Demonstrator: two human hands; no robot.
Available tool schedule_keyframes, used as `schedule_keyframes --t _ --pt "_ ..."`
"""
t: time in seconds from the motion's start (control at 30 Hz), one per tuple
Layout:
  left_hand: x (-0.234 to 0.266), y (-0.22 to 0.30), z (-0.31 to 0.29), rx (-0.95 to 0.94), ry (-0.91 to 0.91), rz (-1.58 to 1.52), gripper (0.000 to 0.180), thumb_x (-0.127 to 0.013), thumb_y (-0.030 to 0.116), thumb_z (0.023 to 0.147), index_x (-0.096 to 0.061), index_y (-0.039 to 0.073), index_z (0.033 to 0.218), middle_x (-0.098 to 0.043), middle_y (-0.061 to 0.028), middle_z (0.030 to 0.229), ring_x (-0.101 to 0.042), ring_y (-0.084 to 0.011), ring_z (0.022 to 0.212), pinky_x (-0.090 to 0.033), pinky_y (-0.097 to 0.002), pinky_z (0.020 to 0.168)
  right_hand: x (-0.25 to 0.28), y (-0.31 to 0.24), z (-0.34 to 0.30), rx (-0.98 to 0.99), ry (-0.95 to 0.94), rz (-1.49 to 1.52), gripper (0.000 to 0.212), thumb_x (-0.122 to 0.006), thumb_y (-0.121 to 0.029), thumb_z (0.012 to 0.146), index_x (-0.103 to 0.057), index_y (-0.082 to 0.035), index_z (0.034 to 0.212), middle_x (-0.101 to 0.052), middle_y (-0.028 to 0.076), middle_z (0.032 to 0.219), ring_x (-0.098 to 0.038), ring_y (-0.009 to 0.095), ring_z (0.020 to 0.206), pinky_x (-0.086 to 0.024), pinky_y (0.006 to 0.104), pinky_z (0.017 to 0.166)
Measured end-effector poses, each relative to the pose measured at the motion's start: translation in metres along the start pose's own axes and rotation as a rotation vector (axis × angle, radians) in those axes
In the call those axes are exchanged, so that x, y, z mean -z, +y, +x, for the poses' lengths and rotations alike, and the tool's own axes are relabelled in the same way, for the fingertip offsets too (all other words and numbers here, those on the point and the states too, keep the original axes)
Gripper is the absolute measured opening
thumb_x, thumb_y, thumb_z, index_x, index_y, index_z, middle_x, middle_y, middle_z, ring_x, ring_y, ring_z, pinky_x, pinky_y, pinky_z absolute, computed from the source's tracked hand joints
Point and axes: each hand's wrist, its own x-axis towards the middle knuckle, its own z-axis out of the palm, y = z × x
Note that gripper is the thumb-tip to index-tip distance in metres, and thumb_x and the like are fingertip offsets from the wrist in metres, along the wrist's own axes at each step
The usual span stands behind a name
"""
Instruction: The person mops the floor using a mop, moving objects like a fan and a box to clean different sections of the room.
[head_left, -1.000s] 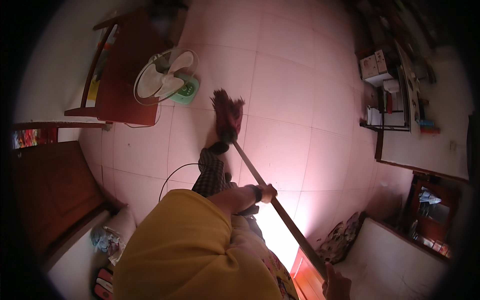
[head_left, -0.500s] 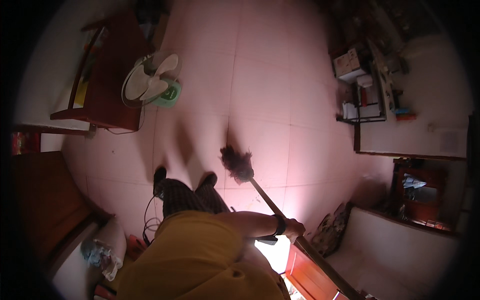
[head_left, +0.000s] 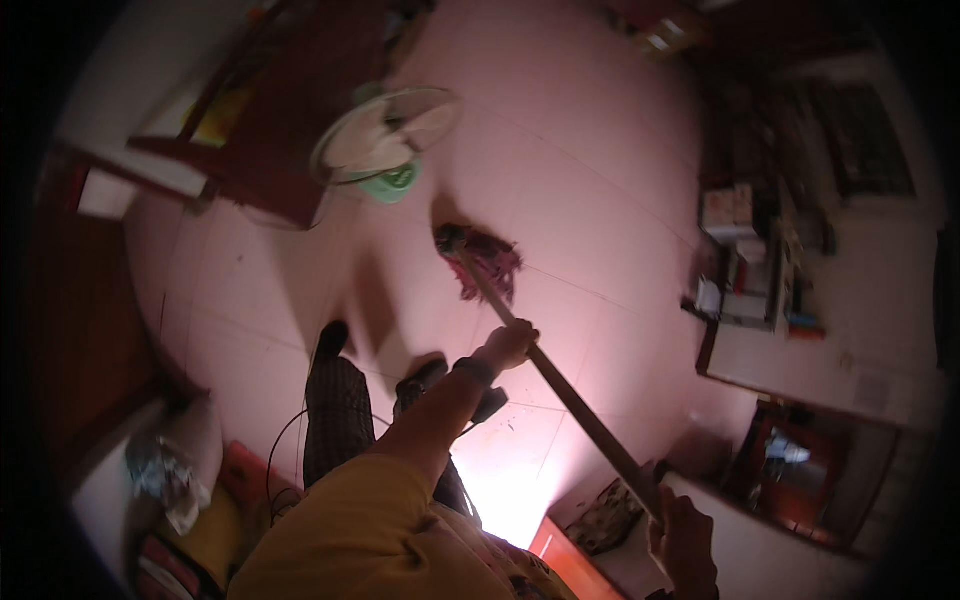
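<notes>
A mop with a long wooden handle [head_left: 575, 405] slants from the lower right toward the middle of the floor. Its shaggy, dark reddish mop head [head_left: 490, 262] rests on the pink tiles, strands spread to the right. My left hand [head_left: 508, 345], with a dark band at the wrist, is closed round the handle a short way from the mop head. Farther up the shaft, at the lower right, my right hand [head_left: 685, 540] wraps round it too. My yellow sleeve and dark trousers show below, feet on the tiles.
A fan [head_left: 385, 140] with a green base stands ahead to the left, beside a dark red wooden cabinet [head_left: 290, 130]. A shelf with boxes [head_left: 735, 215] lines the right. A plastic bag [head_left: 165, 480] lies at lower left, and a cable [head_left: 285, 440] hangs near my legs.
The mop head has moved forward over the floor and its strands now fan to the right. My left hand reaches farther forward. My right hand has come into view on the handle.
</notes>
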Motion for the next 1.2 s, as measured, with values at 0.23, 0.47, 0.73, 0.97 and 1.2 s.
schedule_keyframes --t 0.23,0.47,0.73,0.97,1.2 --pt "0.066 -0.036 -0.029 0.150 0.299 -0.099 0.020 -0.066 0.011 0.064 -0.054 0.007 0.080 -0.052 -0.0105 0.084 -0.051 -0.0284 0.090 -0.050 -0.0391 0.068 0.064 -0.008 0.073 0.268 0.067 -0.200 0.050 -0.060 -0.009 0.069 -0.046 -0.008 0.116 -0.053 0.012 0.077 -0.055 0.031 0.069 -0.045 0.0463 0.059" --pt "0.114 -0.075 -0.107 0.321 0.257 0.038 0.015 -0.063 0.014 0.069 -0.055 0.006 0.080 -0.054 -0.0092 0.084 -0.051 -0.0276 0.087 -0.050 -0.0391 0.067 0.071 -0.053 0.141 0.041 -0.220 0.250 0.026 -0.061 -0.008 0.066 -0.059 -0.006 0.091 -0.060 0.015 0.074 -0.059 0.032 0.069 -0.047 0.0368 0.062" --pt "0.178 -0.186 -0.241 0.454 0.343 0.372 0.009 -0.060 0.017 0.067 -0.057 0.011 0.073 -0.055 -0.0062 0.075 -0.056 -0.0248 0.081 -0.049 -0.0361 0.065 -0.002 -0.148 0.203 0.174 -0.575 0.530 0.041 -0.066 -0.009 0.071 -0.052 -0.007 0.110 -0.058 0.005 0.068 -0.052 0.010 0.058 -0.044 0.0267 0.052" --pt "0.287 -0.270 -0.359 0.891 0.405 0.369 0.017 -0.062 0.012 0.067 -0.055 0.007 0.082 -0.052 -0.0078 0.090 -0.049 -0.0243 0.098 -0.051 -0.0396 0.070 -0.033 -0.353 0.229 0.686 -0.393 0.386 0.035 -0.053 -0.011 0.076 -0.045 -0.004 0.109 -0.057 0.018 0.086 -0.059 0.036 0.073 -0.048 0.0462 0.062" --pt "0.334 -0.292 -0.429 1.004 0.555 0.371 0.037 -0.059 0.002 0.070 -0.050 0.009 0.105 -0.040 -0.0078 0.122 -0.028 -0.0252 0.126 -0.048 -0.0383 0.086 -0.062 -0.518 0.273 0.925 0.023 0.172 0.044 -0.051 -0.009 0.077 -0.041 0.004 0.119 -0.058 0.015 0.066 -0.062 0.026 0.062 -0.050 0.0349 0.049"
